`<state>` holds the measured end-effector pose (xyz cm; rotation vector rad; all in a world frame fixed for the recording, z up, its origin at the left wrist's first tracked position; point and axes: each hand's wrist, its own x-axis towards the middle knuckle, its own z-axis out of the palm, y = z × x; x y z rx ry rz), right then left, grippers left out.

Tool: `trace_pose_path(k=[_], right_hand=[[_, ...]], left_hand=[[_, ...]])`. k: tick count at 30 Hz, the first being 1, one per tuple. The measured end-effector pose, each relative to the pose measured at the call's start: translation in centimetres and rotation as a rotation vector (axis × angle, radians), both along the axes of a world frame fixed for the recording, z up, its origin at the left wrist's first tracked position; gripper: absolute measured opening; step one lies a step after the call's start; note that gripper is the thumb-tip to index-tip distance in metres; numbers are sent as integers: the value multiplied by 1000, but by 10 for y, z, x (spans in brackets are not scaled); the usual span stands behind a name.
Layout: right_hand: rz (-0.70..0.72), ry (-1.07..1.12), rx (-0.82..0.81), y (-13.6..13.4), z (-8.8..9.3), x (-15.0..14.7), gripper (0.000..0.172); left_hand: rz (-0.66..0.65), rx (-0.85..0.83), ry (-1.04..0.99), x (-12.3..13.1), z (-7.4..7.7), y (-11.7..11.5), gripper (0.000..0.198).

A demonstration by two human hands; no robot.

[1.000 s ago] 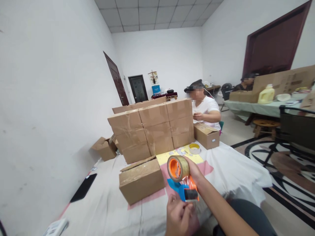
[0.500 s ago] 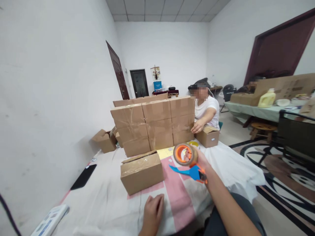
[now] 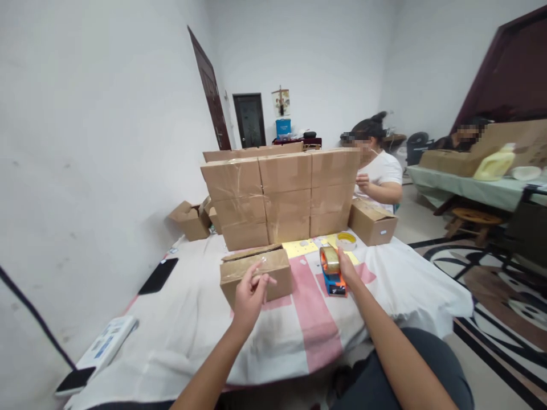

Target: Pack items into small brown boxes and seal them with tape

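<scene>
My right hand [image 3: 348, 272] holds an orange and blue tape dispenser [image 3: 332, 273] with a brown tape roll, resting it on the pink and white cloth of the table [image 3: 299, 336]. My left hand [image 3: 250, 293] reaches forward with fingers spread, touching the near side of a taped cardboard box [image 3: 256, 273] that lies alone in front of me. Behind it stands a stacked wall of sealed cardboard boxes [image 3: 282, 196].
A loose tape roll [image 3: 346, 241] lies near another box [image 3: 372, 222] in front of a seated person in a white shirt [image 3: 380, 176]. A black phone [image 3: 159, 275] and a white device [image 3: 106, 347] lie at left. Open boxes [image 3: 190, 219] sit by the wall.
My right hand lowered the tape dispenser from mid-air down onto the table. My left hand moved from the dispenser, across the cloth, forward to the single box.
</scene>
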<state>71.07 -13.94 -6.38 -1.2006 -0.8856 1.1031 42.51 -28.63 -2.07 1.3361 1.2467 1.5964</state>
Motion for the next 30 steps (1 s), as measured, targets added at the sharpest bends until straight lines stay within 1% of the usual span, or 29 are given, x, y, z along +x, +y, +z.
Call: trace_pose_path(k=[2,5,7,8,9,10,11,13,15,17,19,21,22,24,25,26,27,28,30], right_hand=[[-82,-170,-15,-1,-2,3,53],[-251,-353,-4,-3,0,11,51],[-352,-497,123,-7,9,10,44],[-356,-564,220,-9,16,7,41],[-311,-613,321,-13,25,0,38],[-217,-636,413,-18,35,-10,35],[-94,-632,476,-25,46,-23,33],[167,-602,565,-42,68,-54,29],[387,-586,622,-61,87,-88,29],[512,-568,652,-77,101,-117,29],[545,-568,682,-87,112,-134,21],[523,-582,710,-90,119,-139,18],[502,-584,718,-89,122,-137,19],[454,-571,708,-83,127,-128,20],[440,-564,686,-79,129,-122,21],[443,-556,656,-74,130,-117,21],[466,-548,623,-68,131,-113,21],[502,-537,586,-62,132,-111,22],[583,-518,527,-49,130,-113,25]], left_hand=[[2,-1,-39,-6,4,-1,68],[8,18,-43,-12,9,-6,66],[18,19,-49,-15,13,-8,64],[21,17,-48,-17,15,-8,63],[18,17,-39,-18,17,-8,62],[9,19,-21,-19,18,-8,61],[-3,23,5,-20,20,-8,61],[-26,39,60,-20,21,-7,59],[-32,57,112,-18,20,-8,57],[-28,79,165,-15,19,-9,54],[-34,104,223,-14,19,-10,54],[-26,108,295,-18,20,-9,60],[18,100,358,-22,22,-8,64],[165,98,583,-32,25,-2,71],[234,114,734,-38,27,2,73],[273,136,891,-43,27,6,75],[272,155,1033,-48,26,10,75],[237,157,1144,-51,25,14,75],[157,103,1265,-55,19,20,74]])
